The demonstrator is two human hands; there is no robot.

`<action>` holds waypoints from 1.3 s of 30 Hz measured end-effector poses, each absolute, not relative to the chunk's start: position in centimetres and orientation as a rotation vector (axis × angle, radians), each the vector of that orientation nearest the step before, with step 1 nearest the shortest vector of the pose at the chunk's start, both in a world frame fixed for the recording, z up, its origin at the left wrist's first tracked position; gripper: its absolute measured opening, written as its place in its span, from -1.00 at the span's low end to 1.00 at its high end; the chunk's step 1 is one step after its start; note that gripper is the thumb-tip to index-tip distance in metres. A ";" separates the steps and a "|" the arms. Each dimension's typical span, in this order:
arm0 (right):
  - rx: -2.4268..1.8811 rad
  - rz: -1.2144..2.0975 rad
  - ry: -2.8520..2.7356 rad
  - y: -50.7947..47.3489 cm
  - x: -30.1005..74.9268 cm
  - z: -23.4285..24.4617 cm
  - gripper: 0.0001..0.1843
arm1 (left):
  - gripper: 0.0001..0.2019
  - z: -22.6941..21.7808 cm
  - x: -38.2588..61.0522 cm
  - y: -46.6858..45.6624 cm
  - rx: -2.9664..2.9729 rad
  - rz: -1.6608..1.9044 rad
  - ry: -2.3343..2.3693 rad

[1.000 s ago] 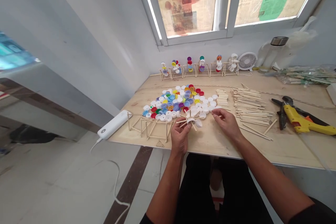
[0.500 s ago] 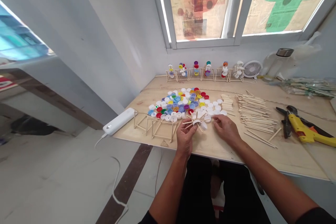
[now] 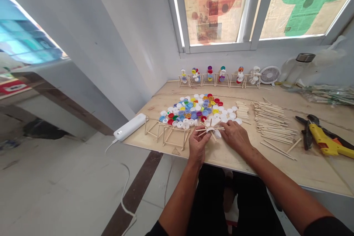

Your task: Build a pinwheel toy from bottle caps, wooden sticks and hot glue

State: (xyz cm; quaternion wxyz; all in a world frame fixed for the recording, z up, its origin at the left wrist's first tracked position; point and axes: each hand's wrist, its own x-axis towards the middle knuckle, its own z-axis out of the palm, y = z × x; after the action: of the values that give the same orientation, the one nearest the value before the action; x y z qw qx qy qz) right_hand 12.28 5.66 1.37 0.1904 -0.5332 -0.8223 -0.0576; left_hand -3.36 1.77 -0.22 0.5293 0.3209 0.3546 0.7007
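My left hand (image 3: 197, 145) is closed around a spoked wheel (image 3: 210, 130), made of thin wooden sticks set into a white bottle cap, just above the table's front. A white cap (image 3: 218, 134) sits at the wheel's lower right. My right hand (image 3: 235, 135) is closed at the wheel's right side, its fingertips by the spoke ends; what they pinch is hidden. Behind both hands spreads a pile of coloured bottle caps (image 3: 190, 110). Left of my left hand stand stick frames (image 3: 176, 138).
Wooden sticks (image 3: 272, 120) lie in rows on the right, beside a yellow glue gun (image 3: 326, 142) and black-handled pliers (image 3: 306, 132). Finished cap wheels on frames (image 3: 210, 75) line the wall, with a small fan (image 3: 270, 75) and bottle (image 3: 301, 68). A white power strip (image 3: 129, 127) lies at the left edge.
My right hand has moved left from the white caps to the wheel's right side. My left hand still holds the wheel. The whole view has shifted slightly.
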 end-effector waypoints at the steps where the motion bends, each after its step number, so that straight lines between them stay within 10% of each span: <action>1: -1.495 -0.168 -2.318 5.6 12.4 1.4 -0.73 | -0.61 -0.2 -3.4 1.8 0.766 1.674 0.853; 39: -1.301 0.126 -2.174 4.0 14.7 -0.2 -0.71 | -0.61 -0.3 -2.8 1.6 0.771 1.639 0.856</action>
State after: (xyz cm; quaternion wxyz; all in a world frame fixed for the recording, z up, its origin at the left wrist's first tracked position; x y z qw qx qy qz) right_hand 14.73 3.95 -0.21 0.2979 -0.4895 -0.8182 0.0473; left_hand -2.75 1.61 -0.31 0.5388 0.3242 0.3599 0.6892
